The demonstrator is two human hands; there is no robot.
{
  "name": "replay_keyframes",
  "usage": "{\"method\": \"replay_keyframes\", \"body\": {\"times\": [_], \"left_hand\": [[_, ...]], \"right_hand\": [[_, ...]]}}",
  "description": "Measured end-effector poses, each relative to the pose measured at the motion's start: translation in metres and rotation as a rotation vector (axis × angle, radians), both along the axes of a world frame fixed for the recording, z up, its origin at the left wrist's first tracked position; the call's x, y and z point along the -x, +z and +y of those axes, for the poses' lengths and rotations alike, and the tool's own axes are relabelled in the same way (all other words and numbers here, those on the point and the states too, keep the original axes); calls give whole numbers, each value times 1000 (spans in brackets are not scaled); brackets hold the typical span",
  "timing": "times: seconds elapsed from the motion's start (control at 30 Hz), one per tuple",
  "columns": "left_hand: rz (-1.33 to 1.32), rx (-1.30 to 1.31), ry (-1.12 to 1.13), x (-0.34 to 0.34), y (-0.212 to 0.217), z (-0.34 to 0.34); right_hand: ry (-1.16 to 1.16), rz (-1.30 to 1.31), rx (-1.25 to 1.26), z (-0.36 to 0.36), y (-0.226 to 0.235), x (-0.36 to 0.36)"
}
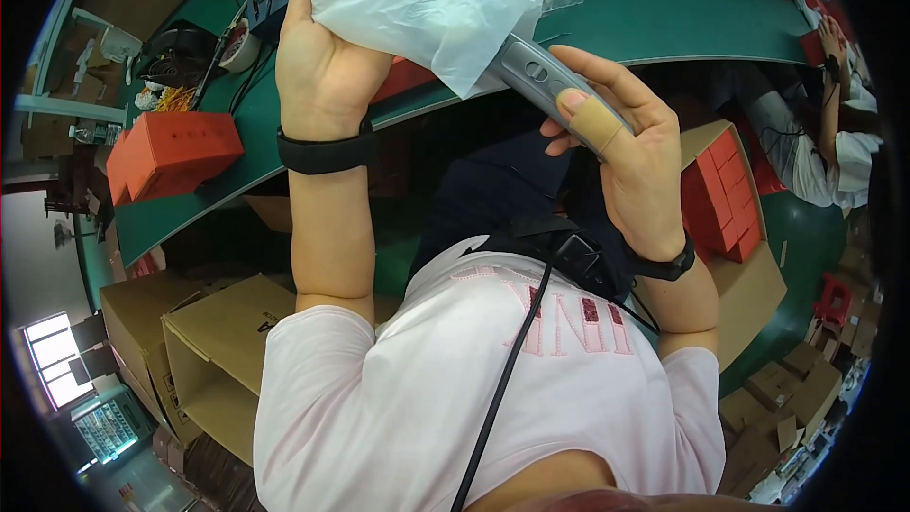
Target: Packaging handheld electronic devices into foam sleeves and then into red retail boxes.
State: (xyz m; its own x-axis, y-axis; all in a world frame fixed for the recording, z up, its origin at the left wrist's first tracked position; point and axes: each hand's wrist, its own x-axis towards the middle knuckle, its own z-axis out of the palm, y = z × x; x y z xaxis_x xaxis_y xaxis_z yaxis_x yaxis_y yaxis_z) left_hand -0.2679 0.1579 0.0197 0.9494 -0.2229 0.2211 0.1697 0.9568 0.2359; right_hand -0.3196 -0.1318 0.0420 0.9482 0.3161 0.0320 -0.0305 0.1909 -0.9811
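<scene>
A grey handle with buttons sticks out of a white translucent plastic bag above the green bench. The bag hides the rest of that device, so its kind does not show. My right hand is wrapped round the handle, its thumb pressing on top; a tan adhesive strip covers part of that thumb. At the other end, my left hand holds up the bag from below and the left, thumb at its side. Its other fingers are hidden behind the bag.
Red boxes lie on the green bench, with one red box near its left edge. To my right stands an open carton of red boxes. Open cardboard cartons stand at lower left. Another person's arm shows at far right.
</scene>
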Motion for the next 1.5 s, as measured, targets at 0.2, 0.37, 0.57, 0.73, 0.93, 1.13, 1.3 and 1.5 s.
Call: {"method": "replay_keyframes", "body": {"times": [0.2, 0.37, 0.57, 0.73, 0.93, 1.13, 1.3, 1.5], "left_hand": [[-30, -88, -2, 5, 1, -8], [-36, -38, -40, 2, 0, -6], [-83, -44, -58, 3, 7, -10], [5, -111, 13, 0, 15, -12], [109, -140, 223, -4, 55, -47], [-187, -81, -30, -30, 52, -42], [-196, -192, 0, -38, 49, -39], [-126, -309, 411, -20, 21, -73]], "right_hand": [[1, 44, -85, 2, -1, 3], [13, -2, -36, 0, -4, 4], [-4, 0, -17, 0, -1, 8], [21, -15, -73, -1, -5, 11], [54, -4, -181, 4, -12, 18], [130, 151, -396, 5, -13, 22], [136, 240, -443, 7, -16, 21], [102, 239, -463, 5, -14, 18]]}}
